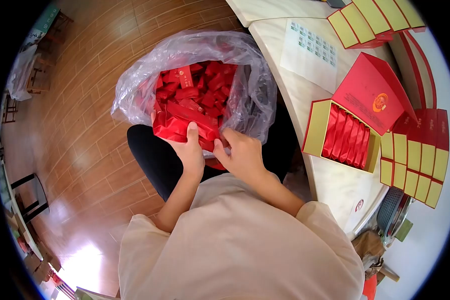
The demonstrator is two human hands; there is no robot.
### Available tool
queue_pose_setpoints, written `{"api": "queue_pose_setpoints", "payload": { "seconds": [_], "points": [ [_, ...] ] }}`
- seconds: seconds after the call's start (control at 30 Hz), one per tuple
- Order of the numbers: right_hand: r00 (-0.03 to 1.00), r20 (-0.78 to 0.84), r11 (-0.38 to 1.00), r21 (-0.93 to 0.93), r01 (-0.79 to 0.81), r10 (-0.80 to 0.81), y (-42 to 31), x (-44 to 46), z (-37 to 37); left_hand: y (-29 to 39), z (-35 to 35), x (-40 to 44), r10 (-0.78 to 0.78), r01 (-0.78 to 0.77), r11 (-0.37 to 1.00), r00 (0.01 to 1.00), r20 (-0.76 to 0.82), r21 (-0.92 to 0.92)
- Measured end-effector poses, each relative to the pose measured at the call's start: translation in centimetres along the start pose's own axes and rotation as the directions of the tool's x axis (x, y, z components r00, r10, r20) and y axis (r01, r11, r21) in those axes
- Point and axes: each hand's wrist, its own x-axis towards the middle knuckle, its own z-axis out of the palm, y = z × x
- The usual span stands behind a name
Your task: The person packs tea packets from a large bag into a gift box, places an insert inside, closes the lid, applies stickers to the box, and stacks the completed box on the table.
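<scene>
Over the near edge of a clear plastic bag [255,85] full of small red packets [190,92], my left hand [187,150] is closed on a larger red packet [185,120], thumb on top. My right hand [242,152] pinches the right end of that same packet between thumb and fingers. To the right, an open red box [317,125] with a yellow inside stands on the white table [285,100]. Several red packets [346,136] stand in a row in it, and its red lid [367,95] is tilted back.
A sheet of small stickers [310,50] lies on the table. Stacked red and yellow boxes [415,160] stand at the right, with more boxes [375,20] at the top right. A grey basket [389,210] is below the table's right end. A dark chair [32,197] stands far left.
</scene>
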Motion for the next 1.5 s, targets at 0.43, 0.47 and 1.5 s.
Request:
{"api": "queue_pose_setpoints", "payload": {
  "seconds": [0.43, 0.47, 1.5],
  "points": [
    [0.991, -0.004, 0.987, 0.079, -0.137, 0.137, -0.9, 0.5, 1.8, 2.3, 0.5, -1.6, 0.205, -0.205, 0.979, 0.979, 0.016, -0.007],
    [0.999, -0.032, 0.999, 0.026, -0.032, 0.033, -1.0, 0.7, 1.7, 2.3, 0.7, -1.6, 0.160, -0.159, 0.986, 0.987, 0.009, -0.052],
    [0.977, 0.206, 0.997, -0.059, -0.051, 0.062, -0.5, -0.2, 0.9, -1.3, -2.1, 0.5, 0.084, -0.084, 0.996, 0.993, 0.083, -0.004]
  ]
}}
